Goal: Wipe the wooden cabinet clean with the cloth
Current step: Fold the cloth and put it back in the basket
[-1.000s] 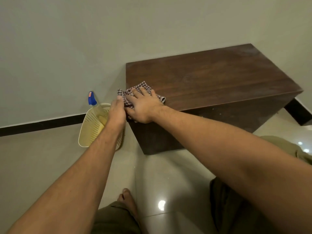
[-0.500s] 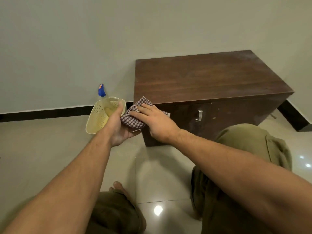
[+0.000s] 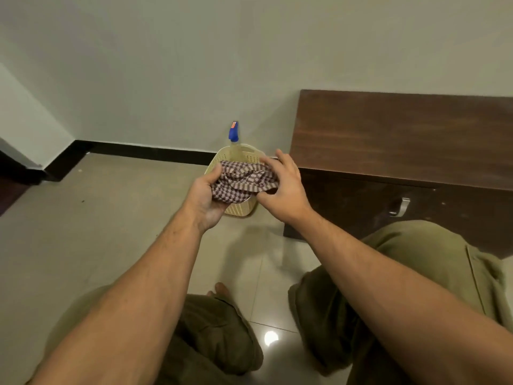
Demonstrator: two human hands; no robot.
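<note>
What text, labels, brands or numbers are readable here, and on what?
No readable text anywhere in the head view.
Spray bottle: small orange patch on the blue nozzle, too blurred to tell if it carries print.
Checked cloth: pattern only, no label showing.
Perforated basket: no marking visible.
Wooden cabinet: no marking visible.

No text, number, brand or sign is showing clearly enough to be read. The blue plastic spray-bottle nozzle (image 3: 233,133), standing at about twelve o'clock from the brown-and-white checked cloth (image 3: 241,180), is carrying a small orange-red patch (image 3: 234,124) at its top end. This may be a label, but it is appearing too small and blurred for any letters or figures to be made out.
</note>
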